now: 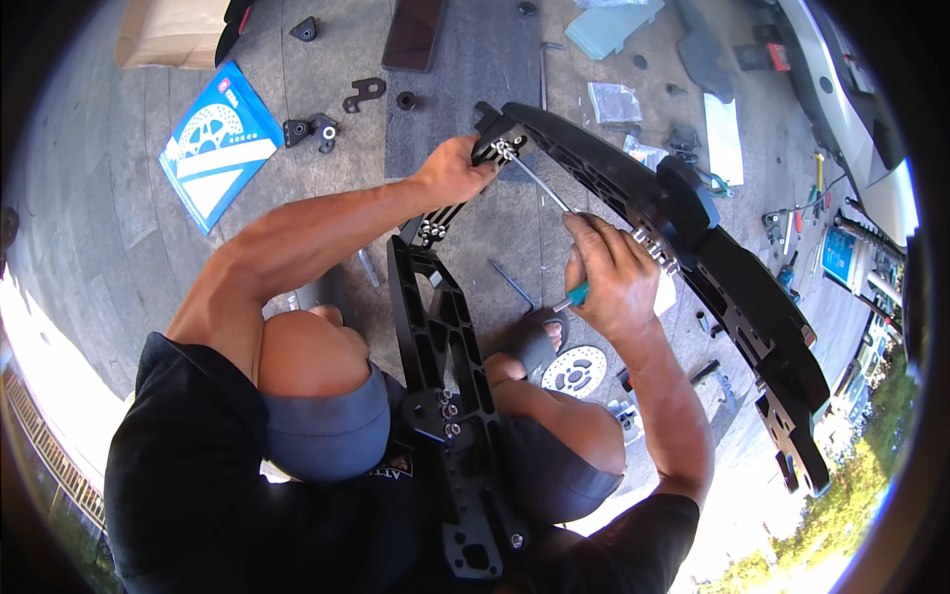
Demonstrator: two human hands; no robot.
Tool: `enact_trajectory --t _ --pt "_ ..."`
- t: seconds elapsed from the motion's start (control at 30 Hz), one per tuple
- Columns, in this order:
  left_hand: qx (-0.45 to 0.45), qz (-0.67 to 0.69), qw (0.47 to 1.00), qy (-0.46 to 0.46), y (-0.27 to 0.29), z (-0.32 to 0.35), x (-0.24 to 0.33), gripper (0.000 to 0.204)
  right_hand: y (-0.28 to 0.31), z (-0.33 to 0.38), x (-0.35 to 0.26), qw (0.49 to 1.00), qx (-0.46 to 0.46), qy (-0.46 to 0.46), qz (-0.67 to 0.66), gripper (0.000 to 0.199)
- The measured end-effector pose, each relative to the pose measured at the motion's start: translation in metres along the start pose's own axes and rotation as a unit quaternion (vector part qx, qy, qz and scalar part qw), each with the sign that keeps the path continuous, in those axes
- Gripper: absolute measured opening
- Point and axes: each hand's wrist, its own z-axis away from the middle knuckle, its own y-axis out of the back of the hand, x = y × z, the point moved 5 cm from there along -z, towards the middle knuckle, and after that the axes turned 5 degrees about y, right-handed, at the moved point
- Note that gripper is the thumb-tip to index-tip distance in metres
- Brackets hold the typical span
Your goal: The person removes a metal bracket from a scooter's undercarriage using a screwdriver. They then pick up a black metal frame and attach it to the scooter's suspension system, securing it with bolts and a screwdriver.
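Note:
A black metal frame (450,327) with cut-outs stands between my knees, its lower end against my body. My left hand (457,170) is closed round a black bracket (495,147) at its top corner. In my right hand (616,272) is a long slim metal-shafted driver (541,182), a bit of teal showing below the fingers. Its tip meets the silver bolts (504,149) on the bracket, beside my left fingers. From this corner a long black curved arm (683,218) runs to the lower right, passing behind my right hand. More silver bolts (432,231) sit lower on the frame.
A blue-and-white packet (220,148) lies on the floor at left, near small black brackets (312,130). A dark phone-like slab (413,35) lies on a grey mat (426,109). A brake disc (574,371) lies by my foot. Tools (792,228) are scattered at right.

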Motion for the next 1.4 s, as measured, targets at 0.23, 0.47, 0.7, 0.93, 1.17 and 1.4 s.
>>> enact_trajectory --t 0.23,0.47,0.7,0.93,1.17,1.4 --pt "-0.002 -0.033 0.999 0.010 -0.001 0.002 -0.007 0.026 -0.007 0.005 0.005 0.981 -0.015 -0.160 -0.107 0.026" --pt "-0.004 -0.001 1.000 0.012 -0.008 0.000 -0.014 0.024 -0.003 -0.002 -0.006 0.997 0.027 -0.040 -0.058 0.030" --pt "-0.007 -0.017 1.000 0.004 0.000 0.001 -0.014 0.024 -0.013 0.008 0.010 0.962 0.061 -0.211 -0.164 0.030" --pt "-0.006 0.010 0.999 0.040 -0.005 0.003 -0.016 0.024 -0.001 0.014 0.010 0.977 -0.133 -0.168 -0.016 0.028" --pt "-0.016 0.034 0.998 0.046 -0.009 0.002 -0.030 0.030 0.010 0.027 0.001 0.987 -0.056 -0.145 -0.044 0.029" --pt "-0.039 0.115 0.989 0.086 -0.013 0.000 -0.028 0.047 -0.004 0.025 0.000 0.989 -0.035 -0.129 -0.064 0.044"
